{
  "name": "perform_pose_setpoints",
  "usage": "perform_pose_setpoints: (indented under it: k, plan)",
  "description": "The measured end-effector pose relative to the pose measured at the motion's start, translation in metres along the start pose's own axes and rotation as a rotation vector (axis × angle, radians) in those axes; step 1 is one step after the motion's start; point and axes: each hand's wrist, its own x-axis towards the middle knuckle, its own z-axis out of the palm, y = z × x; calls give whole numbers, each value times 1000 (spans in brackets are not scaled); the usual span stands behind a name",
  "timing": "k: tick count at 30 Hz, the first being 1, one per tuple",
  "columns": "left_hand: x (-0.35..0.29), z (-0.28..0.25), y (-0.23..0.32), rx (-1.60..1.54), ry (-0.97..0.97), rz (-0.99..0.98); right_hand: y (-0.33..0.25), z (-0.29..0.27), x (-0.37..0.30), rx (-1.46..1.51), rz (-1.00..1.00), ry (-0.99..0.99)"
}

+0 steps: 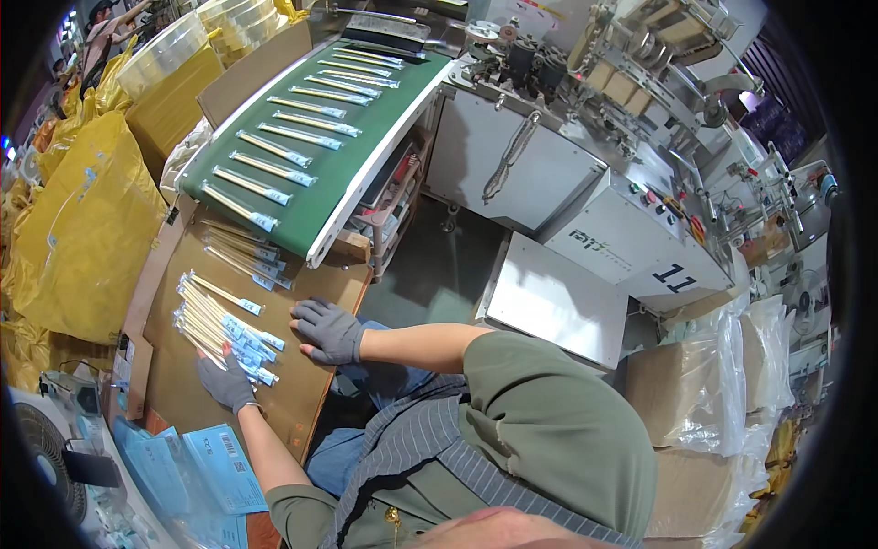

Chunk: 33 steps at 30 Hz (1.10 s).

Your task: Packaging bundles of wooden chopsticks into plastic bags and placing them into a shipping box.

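Observation:
A pile of chopsticks (207, 316), slim pale pairs with blue-and-white wrapper ends, lies on the brown cardboard-topped table (302, 389). My left hand (226, 382), in a grey glove with bare fingertips, is at the pile's near side, its thumb and fingers closed about the nearest sticks. To the right of the pile, my right hand (327, 331), gloved alike, rests near the table's edge with fingers apart and nothing in it. Beyond the pile, more chopsticks lie by the end of a green conveyor belt (315, 174), which carries a spaced row of wrapped pairs.
Blue printed packets (224, 471) lie at the near left beside a fan (50, 457). Yellow bags (87, 229) crowd the left side. A white machine cabinet (512, 165) stands right of the belt. Plastic-wrapped cartons (686, 393) are stacked at the right.

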Motion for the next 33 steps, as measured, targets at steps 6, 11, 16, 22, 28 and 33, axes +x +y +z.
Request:
perform_pose_setpoints:
  k: [6, 11, 16, 22, 28, 33]
  plan:
    - [-1, -4, 7, -9, -5, -22, 1, -2, 0, -16, 6, -32]
    - [2, -2, 6, 10, 8, 2, 4, -1, 1, -16, -5, -23]
    - [4, -6, 1, -2, 8, -12, 1, 1, 5, -10, -7, -33]
    - [7, -11, 28, -178, -246, -203, 6, 2, -7, 35, 86, -34]
    - [4, -8, -1, 16, -24, -53, 13, 35, -3, 35, -67, 75]
    - [13, -8, 9, -73, -99, 41, 19, 27, -6, 15, -41, 82]
